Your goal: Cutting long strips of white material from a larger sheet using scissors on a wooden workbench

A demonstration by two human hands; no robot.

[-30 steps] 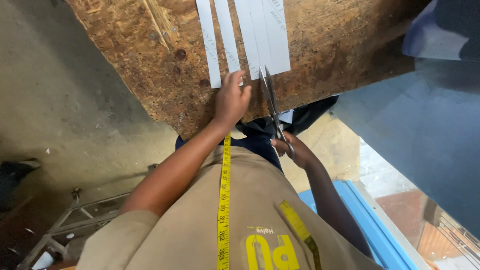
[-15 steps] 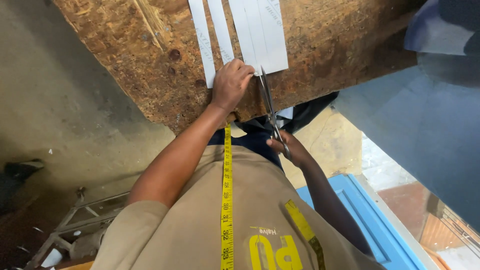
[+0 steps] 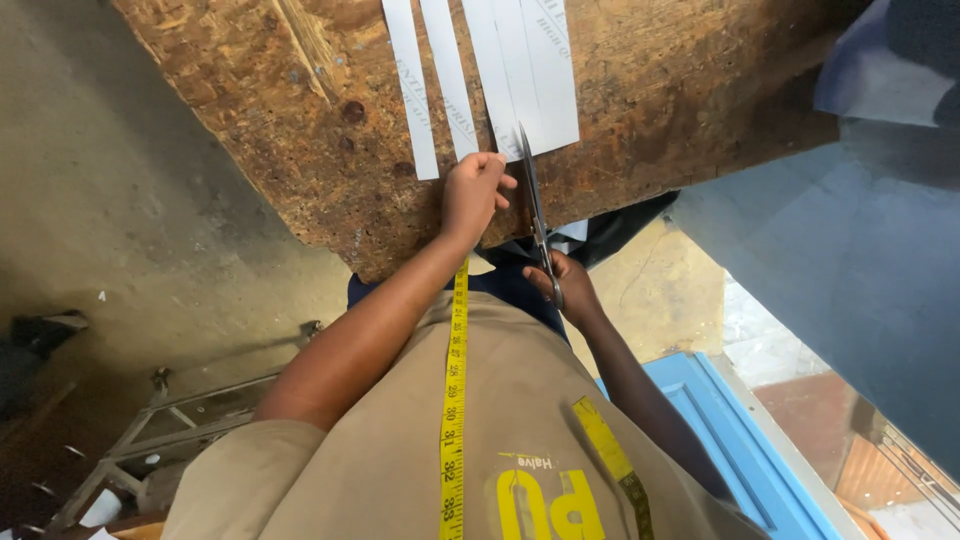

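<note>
White paper strips being cut on the rough brown chipboard tabletop [image 3: 300,130].
The widest white paper sheet [image 3: 535,75] is pinned flat by the left hand [image 3: 472,195]; long steel scissors [image 3: 535,215] are gripped by the right hand [image 3: 562,285], blades entering its near edge; a straight advance seems needed.

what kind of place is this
Probably a tailor's or craft workshop. A worn chipboard table holds white strips, the right hand works long scissors into them while the left hand steadies, and a yellow tape measure hangs over the person's chest.
</note>
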